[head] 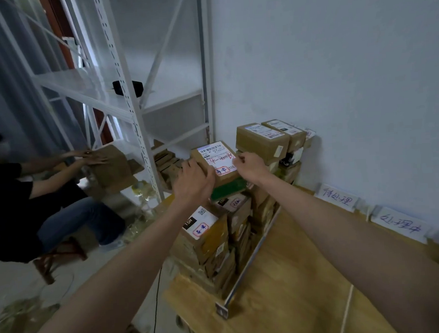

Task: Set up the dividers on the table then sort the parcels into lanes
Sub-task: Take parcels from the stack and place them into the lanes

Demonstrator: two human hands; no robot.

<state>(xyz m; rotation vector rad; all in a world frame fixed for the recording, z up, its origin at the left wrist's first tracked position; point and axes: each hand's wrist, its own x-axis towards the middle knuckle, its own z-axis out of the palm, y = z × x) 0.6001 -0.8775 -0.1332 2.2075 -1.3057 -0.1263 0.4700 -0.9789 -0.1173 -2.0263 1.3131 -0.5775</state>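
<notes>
A brown parcel (214, 161) with a white shipping label and a red-stamped sticker sits on top of a tall stack of cardboard parcels (212, 243) at the table's left end. My left hand (192, 183) grips its near left corner. My right hand (249, 164) pinches its right edge. A metal divider rail (253, 256) lies on the wooden table (283, 290), right beside the stack. A thin pale strip (346, 310) lies further right. Two more parcels (268, 138) stand against the wall behind.
Two handwritten paper signs (335, 197) (400, 225) lean against the wall behind the table. A white metal shelving rack (134, 107) stands to the left. A seated person (37, 201) handles a box there. Plastic wrap litters the floor (18, 319).
</notes>
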